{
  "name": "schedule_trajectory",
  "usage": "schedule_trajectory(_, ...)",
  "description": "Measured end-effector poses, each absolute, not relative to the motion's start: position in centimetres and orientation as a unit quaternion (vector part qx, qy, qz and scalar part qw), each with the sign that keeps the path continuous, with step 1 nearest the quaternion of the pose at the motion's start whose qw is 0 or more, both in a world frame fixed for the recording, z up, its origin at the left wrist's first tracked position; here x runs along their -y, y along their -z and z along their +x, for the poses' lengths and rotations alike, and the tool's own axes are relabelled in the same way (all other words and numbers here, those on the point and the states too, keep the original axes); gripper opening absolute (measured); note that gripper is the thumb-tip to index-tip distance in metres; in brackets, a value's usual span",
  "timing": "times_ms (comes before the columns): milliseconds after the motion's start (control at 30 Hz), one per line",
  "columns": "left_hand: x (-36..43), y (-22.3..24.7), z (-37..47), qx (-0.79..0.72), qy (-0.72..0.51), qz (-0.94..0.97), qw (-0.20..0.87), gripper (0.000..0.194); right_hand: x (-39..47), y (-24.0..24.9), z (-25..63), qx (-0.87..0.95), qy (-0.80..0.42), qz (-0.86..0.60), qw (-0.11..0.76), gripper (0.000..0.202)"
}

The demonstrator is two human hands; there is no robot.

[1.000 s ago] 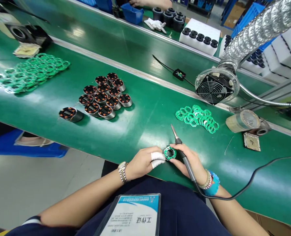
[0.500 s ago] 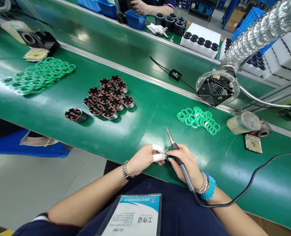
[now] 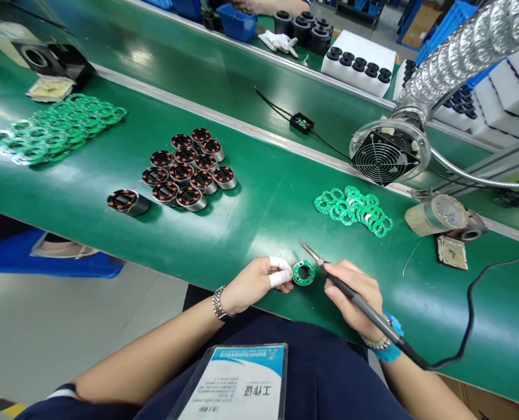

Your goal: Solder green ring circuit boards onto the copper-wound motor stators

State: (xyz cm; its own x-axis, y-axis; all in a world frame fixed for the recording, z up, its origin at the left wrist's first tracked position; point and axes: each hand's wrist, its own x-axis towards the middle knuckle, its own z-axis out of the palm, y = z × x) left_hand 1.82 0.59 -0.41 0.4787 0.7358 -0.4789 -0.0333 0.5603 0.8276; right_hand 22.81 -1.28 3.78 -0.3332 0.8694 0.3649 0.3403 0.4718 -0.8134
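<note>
Change: right hand [image 3: 361, 281] now off the ring-shaped circuit board [image 3: 303, 282], which it touched half a second ago
Right hand: wrapped around soldering iron [image 3: 368, 312]
Left hand [image 3: 253, 284]: pinching board's left edge
Board: between hands, near counter [image 3: 259, 224] edge
</note>
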Motion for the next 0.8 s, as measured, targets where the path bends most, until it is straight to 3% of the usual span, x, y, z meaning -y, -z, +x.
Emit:
schedule_trajectory(267, -0.70, 0.20, 1.92, -0.451, -0.254, 0.395, 0.759, 0.012, 1.71, -4.62, 23.63, 0.739, -0.368, -0.407, 0.391, 0.019)
schedule_trajectory(800, -0.61, 0.39, 1.81, -0.450, -0.254, 0.406, 0.754, 0.010, 1.51, -4.57, 23.68, 0.740, -0.380, -0.397, 0.389, 0.021)
